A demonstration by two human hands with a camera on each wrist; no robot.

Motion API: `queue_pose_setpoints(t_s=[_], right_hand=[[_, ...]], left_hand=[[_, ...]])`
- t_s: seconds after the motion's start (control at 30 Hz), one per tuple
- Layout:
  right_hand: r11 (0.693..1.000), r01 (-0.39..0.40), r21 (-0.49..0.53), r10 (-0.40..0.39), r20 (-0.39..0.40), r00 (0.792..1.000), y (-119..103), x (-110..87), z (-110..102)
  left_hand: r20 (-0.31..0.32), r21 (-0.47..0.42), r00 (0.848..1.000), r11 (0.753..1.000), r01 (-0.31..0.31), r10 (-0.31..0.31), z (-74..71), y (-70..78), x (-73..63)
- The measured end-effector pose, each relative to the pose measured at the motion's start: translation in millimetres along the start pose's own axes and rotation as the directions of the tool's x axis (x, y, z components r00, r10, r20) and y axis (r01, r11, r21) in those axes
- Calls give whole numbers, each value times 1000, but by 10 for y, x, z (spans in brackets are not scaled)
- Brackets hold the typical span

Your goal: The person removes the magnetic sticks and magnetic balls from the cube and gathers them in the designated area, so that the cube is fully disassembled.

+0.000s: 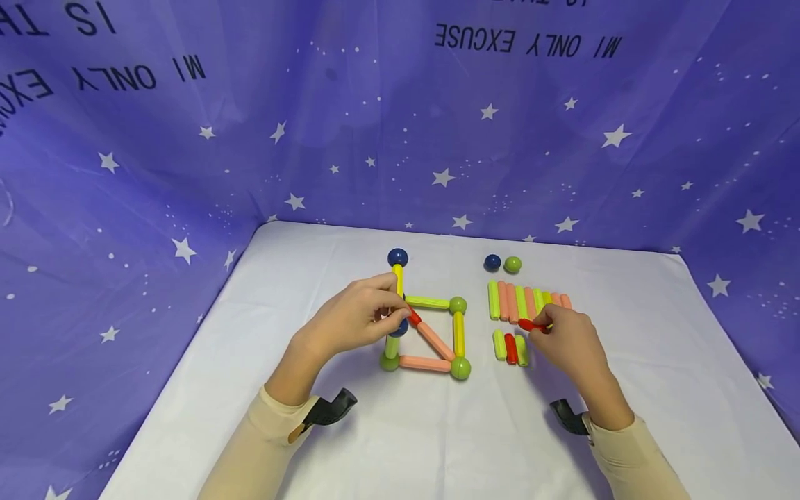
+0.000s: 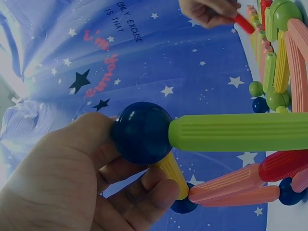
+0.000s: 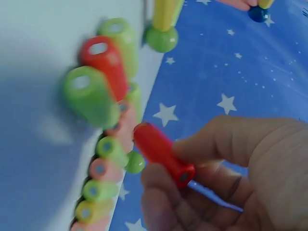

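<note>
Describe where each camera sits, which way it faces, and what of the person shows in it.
Head: worn on the head, facing forward and down over the white table; left hand, right hand and both cream sleeves show.
Left wrist: faces past the left hand, which grips a blue ball, toward the starry cloth; the right hand shows too.
Right wrist: faces the right hand, which pinches a red rod near the rods on the table; no left hand shows.
Shared: both wrist views show that red rod.
</note>
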State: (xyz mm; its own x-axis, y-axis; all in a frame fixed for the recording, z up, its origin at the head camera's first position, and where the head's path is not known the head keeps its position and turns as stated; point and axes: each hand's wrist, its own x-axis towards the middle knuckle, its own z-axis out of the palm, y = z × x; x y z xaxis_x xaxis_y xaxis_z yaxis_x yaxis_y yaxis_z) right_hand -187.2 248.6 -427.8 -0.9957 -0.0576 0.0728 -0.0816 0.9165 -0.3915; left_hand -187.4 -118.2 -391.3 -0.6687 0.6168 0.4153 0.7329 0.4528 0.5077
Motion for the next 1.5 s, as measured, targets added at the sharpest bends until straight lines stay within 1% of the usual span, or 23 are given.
queue_pose_setpoints(t_s=[0.1, 0.2, 0.27, 0.33, 0.47, 0.6, 0.67, 0.73, 0.83, 0.9, 1.0, 1.07, 1.1, 1.13, 1.2, 1.23, 1.27, 1.3, 1.33, 1.4, 1.47, 1.5], right_hand=[[997, -67, -46, 70, 67, 995, 59, -87, 6], [992, -104, -70, 113, 149, 982, 101, -144, 29], [992, -104, -76, 117, 192, 974, 118, -168, 52], [994, -88, -70, 101, 220, 970, 130, -183, 76], [996, -63, -55, 74, 223, 972, 125, -193, 95], [997, -54, -56, 63, 175, 982, 72, -152, 52], [998, -29, -59, 38, 145, 989, 11, -127, 32], [999, 14, -52, -7, 121, 993, -82, -108, 24], [996, 85, -30, -83, 90, 993, -282, -100, 53], [991, 133, -6, -133, 62, 989, -436, -112, 104], [976, 215, 36, -216, 25, 976, -691, -140, 205], [955, 283, 87, -285, 11, 958, -870, -164, 278], [939, 324, 120, -327, 6, 945, -962, -172, 310], [919, 362, 157, -367, 3, 930, -1056, -181, 334], [877, 427, 221, -436, -8, 900, -1235, -199, 377], [858, 456, 235, -465, -19, 885, -1319, -209, 392], [838, 490, 239, -497, -36, 867, -1394, -213, 409], [819, 523, 234, -527, -53, 848, -1464, -216, 423], [809, 546, 221, -545, -71, 836, -1522, -221, 448], [796, 578, 178, -568, -111, 816, -1605, -228, 511], [790, 597, 141, -580, -148, 801, -1643, -240, 578], [791, 596, 141, -576, -161, 802, -1652, -249, 610]], left_hand=[[5, 4, 1000, 1000, 2, -2, 4, -6, -7], [-1, 9, 1000, 1000, -1, 1, 3, -4, -7], [-6, 12, 1000, 1000, -5, 5, -1, 1, -7], [-6, 13, 1000, 1000, -7, 7, -5, 3, -9], [-2, 17, 1000, 1000, -8, 8, -11, 5, -8], [-9, 28, 1000, 1000, -9, 9, -15, 7, 17], [-11, 34, 1000, 999, -9, 9, -19, 5, 27], [-15, 34, 1000, 999, -3, 3, -28, 2, 28], [-24, 13, 1000, 1000, 14, -14, -45, -16, 20], [-30, -17, 999, 1000, 21, -22, -58, -38, 12], [-64, -95, 997, 995, 33, -39, -76, -111, 2], [-119, -146, 989, 987, 66, -84, -88, -190, -3], [-156, -174, 980, 980, 96, -124, -92, -241, -3], [-192, -211, 966, 968, 134, -175, -93, -295, 1], [-243, -289, 925, 932, 219, -293, -85, -417, 14], [-245, -333, 905, 907, 259, -348, -77, -482, 26], [-231, -381, 889, 878, 291, -395, -66, -544, 42], [-197, -426, 880, 846, 320, -432, -52, -607, 59], [-148, -471, 878, 813, 343, -456, -33, -665, 80], [-19, -533, 879, 748, 394, -477, 15, -765, 118], [92, -581, 888, 700, 415, -450, 85, -829, 159], [136, -603, 892, 678, 420, -432, 124, -852, 173]])
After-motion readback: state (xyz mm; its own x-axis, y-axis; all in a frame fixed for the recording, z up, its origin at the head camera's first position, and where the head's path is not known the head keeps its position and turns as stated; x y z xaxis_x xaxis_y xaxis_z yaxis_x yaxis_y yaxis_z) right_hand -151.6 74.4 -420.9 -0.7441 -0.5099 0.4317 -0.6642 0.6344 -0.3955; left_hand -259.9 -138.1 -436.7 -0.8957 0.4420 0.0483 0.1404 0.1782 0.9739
